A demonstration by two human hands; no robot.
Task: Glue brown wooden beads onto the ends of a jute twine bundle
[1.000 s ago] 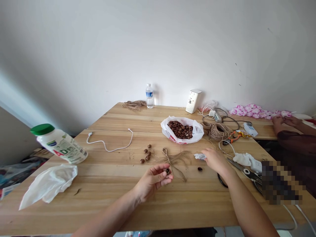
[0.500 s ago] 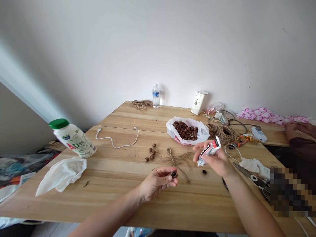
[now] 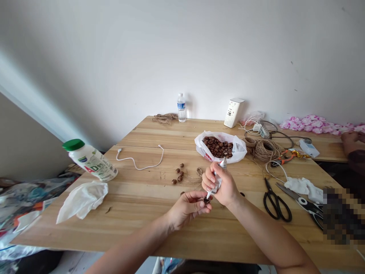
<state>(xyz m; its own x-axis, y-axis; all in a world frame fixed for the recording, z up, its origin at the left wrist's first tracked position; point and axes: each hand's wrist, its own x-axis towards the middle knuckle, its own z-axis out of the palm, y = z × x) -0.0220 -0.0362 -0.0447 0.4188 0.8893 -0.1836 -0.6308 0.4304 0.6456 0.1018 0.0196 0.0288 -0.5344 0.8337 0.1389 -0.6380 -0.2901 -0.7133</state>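
Observation:
Near the middle front of the table, my left hand [image 3: 189, 207] pinches a small dark brown nutshell [image 3: 206, 199] between thumb and fingers. Wrapped round a silver-and-white glue tube [image 3: 217, 182], my right hand [image 3: 222, 182] holds it nozzle down, the tip at the shell's opening. Behind my hands lies a knotted twine piece [image 3: 199, 172], partly hidden by them. Several brown nuts [image 3: 180, 178] are scattered to its left. A white plastic bag [image 3: 241, 149] full of brown nutshells [image 3: 218, 146] stands further back.
Black scissors [image 3: 276, 203], larger shears [image 3: 305, 203], twine rolls [image 3: 265, 149] and pliers [image 3: 282, 158] lie right. A green-capped bottle [image 3: 91, 160], white cloth [image 3: 82, 199] and cable [image 3: 137, 163] are left. A water bottle [image 3: 181, 108] stands behind. Another person's hand [image 3: 352, 137] is far right.
My right hand has come left and down, turning the tube so its nozzle meets the shell in my left hand. The black scissors now show fully. The view has shifted slightly.

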